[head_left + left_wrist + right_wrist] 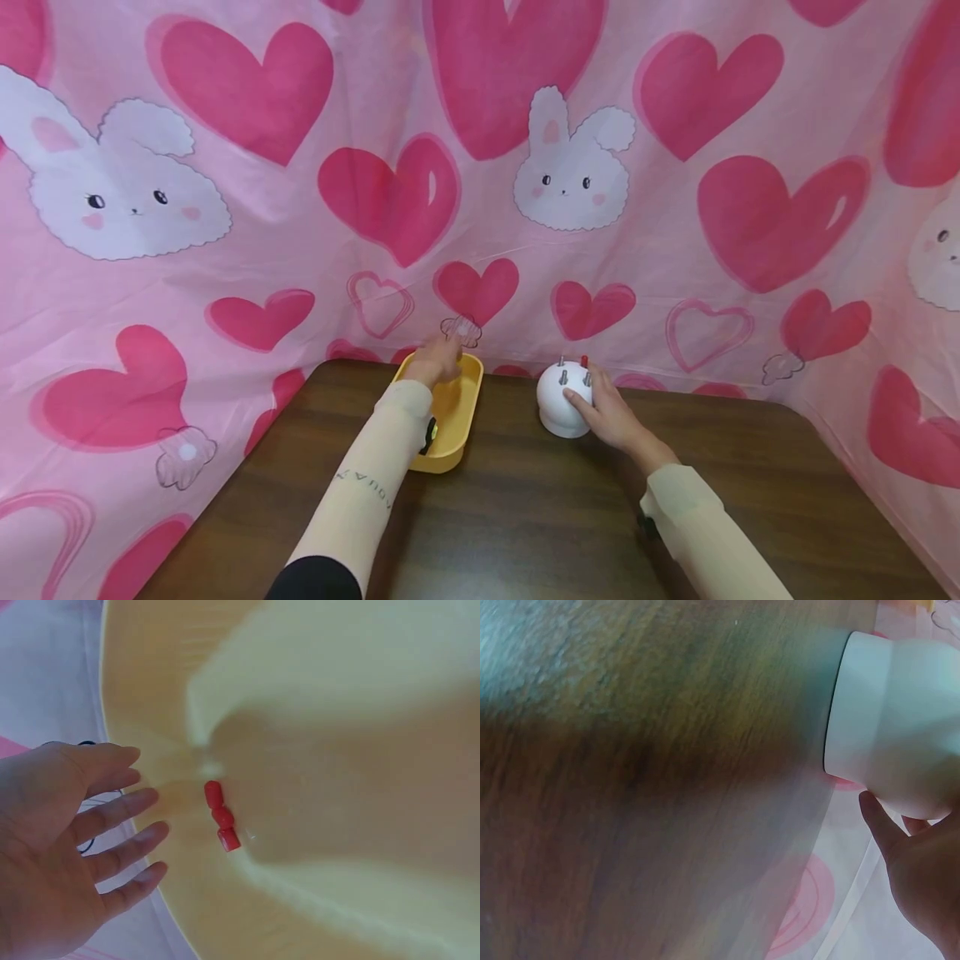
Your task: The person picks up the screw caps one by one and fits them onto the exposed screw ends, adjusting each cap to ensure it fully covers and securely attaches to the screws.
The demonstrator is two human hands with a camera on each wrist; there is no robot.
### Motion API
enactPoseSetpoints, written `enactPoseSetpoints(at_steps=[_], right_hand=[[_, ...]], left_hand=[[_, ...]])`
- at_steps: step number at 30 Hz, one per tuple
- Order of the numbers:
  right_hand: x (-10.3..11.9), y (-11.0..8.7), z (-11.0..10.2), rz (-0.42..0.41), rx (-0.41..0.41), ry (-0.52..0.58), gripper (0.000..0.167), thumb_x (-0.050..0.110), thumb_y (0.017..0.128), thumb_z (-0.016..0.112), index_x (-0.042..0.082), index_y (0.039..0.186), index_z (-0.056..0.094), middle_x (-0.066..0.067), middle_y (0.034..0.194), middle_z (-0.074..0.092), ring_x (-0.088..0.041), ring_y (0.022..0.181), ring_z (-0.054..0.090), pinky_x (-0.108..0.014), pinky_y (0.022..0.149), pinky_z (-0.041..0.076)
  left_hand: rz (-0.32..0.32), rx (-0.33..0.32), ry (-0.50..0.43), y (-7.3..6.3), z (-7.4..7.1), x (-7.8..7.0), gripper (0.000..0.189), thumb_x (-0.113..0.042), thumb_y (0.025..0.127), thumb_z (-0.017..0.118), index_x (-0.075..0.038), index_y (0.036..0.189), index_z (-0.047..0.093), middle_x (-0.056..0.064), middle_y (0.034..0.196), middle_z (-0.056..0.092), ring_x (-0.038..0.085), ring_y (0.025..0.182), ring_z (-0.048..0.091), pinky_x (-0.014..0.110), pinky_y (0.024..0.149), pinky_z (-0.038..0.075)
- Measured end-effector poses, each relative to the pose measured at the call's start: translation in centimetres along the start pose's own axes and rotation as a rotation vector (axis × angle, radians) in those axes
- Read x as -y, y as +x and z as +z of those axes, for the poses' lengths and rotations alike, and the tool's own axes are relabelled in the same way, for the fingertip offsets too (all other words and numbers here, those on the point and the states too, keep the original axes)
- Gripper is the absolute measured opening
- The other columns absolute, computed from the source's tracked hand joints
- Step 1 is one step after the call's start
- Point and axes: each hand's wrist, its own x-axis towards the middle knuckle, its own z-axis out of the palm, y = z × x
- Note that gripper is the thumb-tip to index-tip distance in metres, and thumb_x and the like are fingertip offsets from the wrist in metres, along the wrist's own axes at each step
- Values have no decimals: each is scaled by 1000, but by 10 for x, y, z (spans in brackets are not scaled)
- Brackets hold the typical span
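Observation:
A white ball-shaped body on a round base (562, 411) stands on the table, with metal pegs sticking up from its top and a red cap (584, 362) on one of them. My right hand (611, 414) holds its right side, thumb in front and fingers partly hidden behind. In the right wrist view the white body (904, 724) meets that hand (922, 870). My left hand (438, 361) is over the far end of a yellow bin (442, 461). In the left wrist view this hand (82, 847) has its fingers apart and holds nothing, near three small red caps (223, 817) inside the bin.
The dark wooden table (517, 525) ends at the back against a pink cloth (480, 225) printed with hearts and rabbits. The bin's raised rim (477, 392) stands left of the white body, with a stretch of tabletop between them.

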Motion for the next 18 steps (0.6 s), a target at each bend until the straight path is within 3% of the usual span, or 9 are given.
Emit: enactPoseSetpoints(at_steps=[4, 8, 11, 14, 18], right_hand=[[-2, 0, 1, 2, 2, 3, 82, 40, 102, 60, -5, 157, 20, -30, 149, 37, -47, 135, 41, -65, 114, 31], [0, 0, 1, 26, 23, 0, 85, 45, 103, 58, -3, 159, 16, -28, 152, 34, -47, 137, 39, -66, 114, 30], [1, 0, 0, 30, 28, -7, 87, 46, 103, 57, -4, 159, 15, -29, 153, 33, -48, 138, 38, -66, 115, 29], [-2, -1, -1, 7, 15, -7, 86, 44, 103, 58, -6, 158, 16, -31, 153, 34, -49, 139, 37, -65, 116, 29], [-2, -2, -1, -24, 1, 13, 81, 38, 103, 60, -7, 157, 20, -32, 151, 35, -49, 137, 38, -67, 114, 30]], left_hand=[[-42, 51, -7, 4, 6, 1, 21, -15, 96, 66, -10, 116, 64, 10, 107, 65, 28, 93, 59, 42, 82, 53], [-94, 148, -98, 3, 10, 5, 8, -10, 93, 66, -7, 100, 66, 10, 92, 59, 27, 86, 56, 39, 75, 51], [-139, 221, -213, 1, 9, 8, 7, -10, 94, 66, -6, 99, 65, 10, 94, 58, 28, 90, 55, 41, 78, 55], [-168, 271, -266, 2, 8, 9, 10, -11, 94, 67, -7, 103, 63, 11, 97, 58, 28, 92, 55, 40, 79, 55], [-125, 297, -224, -3, 6, 12, 13, -11, 92, 70, -6, 102, 63, 10, 96, 59, 25, 90, 57, 35, 79, 54]])
